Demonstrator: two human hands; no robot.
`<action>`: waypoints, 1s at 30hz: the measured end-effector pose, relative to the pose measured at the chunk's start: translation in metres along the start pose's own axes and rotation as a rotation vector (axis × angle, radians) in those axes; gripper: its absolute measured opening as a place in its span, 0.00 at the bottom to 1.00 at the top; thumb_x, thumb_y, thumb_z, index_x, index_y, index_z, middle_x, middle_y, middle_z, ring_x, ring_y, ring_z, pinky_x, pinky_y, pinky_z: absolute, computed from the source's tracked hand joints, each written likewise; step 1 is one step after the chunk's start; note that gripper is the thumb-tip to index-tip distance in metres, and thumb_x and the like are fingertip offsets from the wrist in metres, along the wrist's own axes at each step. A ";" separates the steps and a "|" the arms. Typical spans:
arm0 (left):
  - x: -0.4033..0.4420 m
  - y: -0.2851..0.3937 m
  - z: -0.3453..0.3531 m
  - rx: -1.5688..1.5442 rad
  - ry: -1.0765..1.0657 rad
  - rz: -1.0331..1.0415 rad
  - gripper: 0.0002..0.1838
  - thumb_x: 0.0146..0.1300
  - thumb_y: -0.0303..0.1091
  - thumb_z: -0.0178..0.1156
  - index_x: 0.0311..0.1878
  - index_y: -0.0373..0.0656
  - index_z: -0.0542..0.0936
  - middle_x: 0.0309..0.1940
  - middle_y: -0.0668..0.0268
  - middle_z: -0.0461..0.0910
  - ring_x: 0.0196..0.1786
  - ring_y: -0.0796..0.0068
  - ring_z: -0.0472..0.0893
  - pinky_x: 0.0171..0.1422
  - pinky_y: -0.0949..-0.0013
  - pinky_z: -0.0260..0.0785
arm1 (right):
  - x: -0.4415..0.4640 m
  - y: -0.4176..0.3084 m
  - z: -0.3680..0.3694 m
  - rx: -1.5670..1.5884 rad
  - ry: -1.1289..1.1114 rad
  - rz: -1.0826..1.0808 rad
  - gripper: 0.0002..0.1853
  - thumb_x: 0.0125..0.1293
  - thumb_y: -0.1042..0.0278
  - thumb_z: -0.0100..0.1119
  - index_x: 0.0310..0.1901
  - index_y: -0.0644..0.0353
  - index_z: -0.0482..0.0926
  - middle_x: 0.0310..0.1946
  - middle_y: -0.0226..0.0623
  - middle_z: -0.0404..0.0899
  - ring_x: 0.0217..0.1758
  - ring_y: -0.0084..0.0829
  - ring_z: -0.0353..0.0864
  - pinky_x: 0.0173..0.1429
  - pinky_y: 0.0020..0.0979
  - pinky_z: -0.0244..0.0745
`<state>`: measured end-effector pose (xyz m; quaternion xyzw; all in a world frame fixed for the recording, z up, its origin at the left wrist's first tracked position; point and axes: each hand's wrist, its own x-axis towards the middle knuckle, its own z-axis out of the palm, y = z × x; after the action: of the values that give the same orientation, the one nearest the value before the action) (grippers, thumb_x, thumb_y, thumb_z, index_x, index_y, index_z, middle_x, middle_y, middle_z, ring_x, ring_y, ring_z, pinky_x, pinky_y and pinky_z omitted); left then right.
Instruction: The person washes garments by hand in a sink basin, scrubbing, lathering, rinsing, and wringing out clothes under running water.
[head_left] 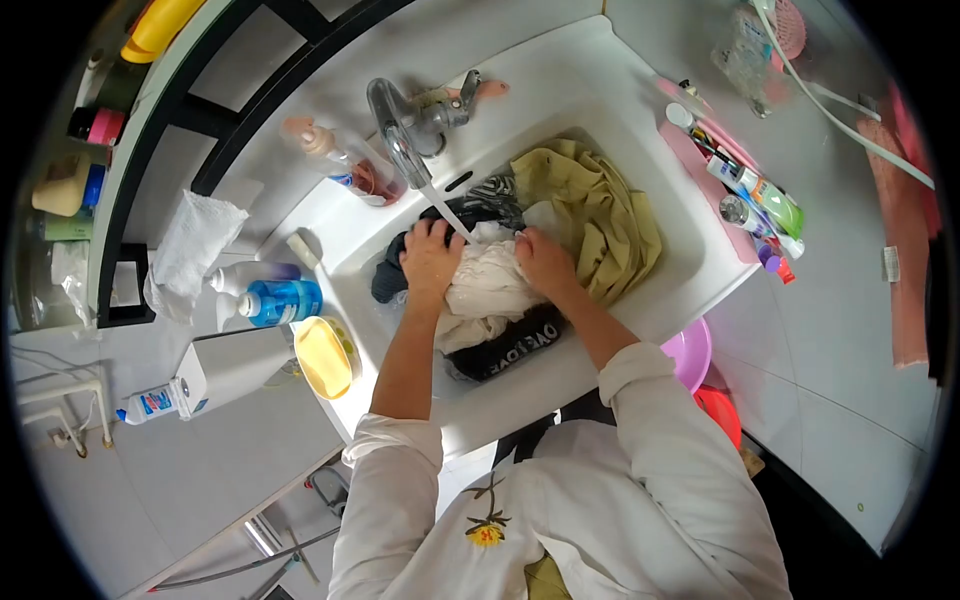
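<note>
Water runs from the faucet [400, 140] into a white sink [700, 240] full of wet clothes. My left hand [431, 258] lies with its fingers spread over dark cloth [388, 272] and the left side of a cream-white cloth [490, 278]. On the right side of that cream cloth, my right hand [545, 262] has its fingers curled round a bunched part of it. An olive-green garment [600, 215] fills the sink's right part, and a black cloth with white lettering [510, 345] lies below the cream one.
A blue pump bottle [280, 302], a brush [303, 250] and a yellow soap dish [326, 358] stand left of the basin. Tubes and bottles [765, 200] fill a pink tray [700, 180] on the right rim. A purple basin [690, 355] is below.
</note>
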<state>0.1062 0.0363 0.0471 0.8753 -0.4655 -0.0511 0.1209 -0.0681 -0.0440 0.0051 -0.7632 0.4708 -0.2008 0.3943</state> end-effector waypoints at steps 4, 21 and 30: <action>-0.018 -0.049 0.019 -0.328 -0.082 -0.298 0.24 0.63 0.54 0.53 0.54 0.47 0.76 0.52 0.48 0.71 0.54 0.46 0.72 0.59 0.53 0.64 | -0.004 -0.001 -0.008 -0.065 -0.012 0.039 0.15 0.63 0.57 0.50 0.48 0.52 0.75 0.46 0.45 0.78 0.49 0.48 0.76 0.50 0.45 0.71; -0.064 -0.004 0.041 -0.025 0.301 0.017 0.10 0.59 0.39 0.52 0.35 0.42 0.76 0.39 0.53 0.72 0.44 0.51 0.72 0.43 0.53 0.62 | 0.014 -0.045 0.016 -0.424 -0.131 -0.664 0.11 0.53 0.56 0.58 0.31 0.55 0.76 0.32 0.38 0.77 0.39 0.38 0.75 0.48 0.44 0.64; -0.023 -0.016 0.046 -0.133 0.361 0.004 0.19 0.63 0.45 0.51 0.27 0.40 0.79 0.31 0.51 0.73 0.32 0.46 0.74 0.37 0.48 0.67 | 0.069 -0.040 0.034 -0.340 -0.411 -0.400 0.14 0.63 0.54 0.50 0.33 0.55 0.78 0.29 0.42 0.82 0.36 0.44 0.81 0.45 0.44 0.70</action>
<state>0.0962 0.0565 -0.0021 0.8593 -0.4339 0.0762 0.2599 0.0102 -0.0803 0.0113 -0.9199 0.2490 -0.0345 0.3010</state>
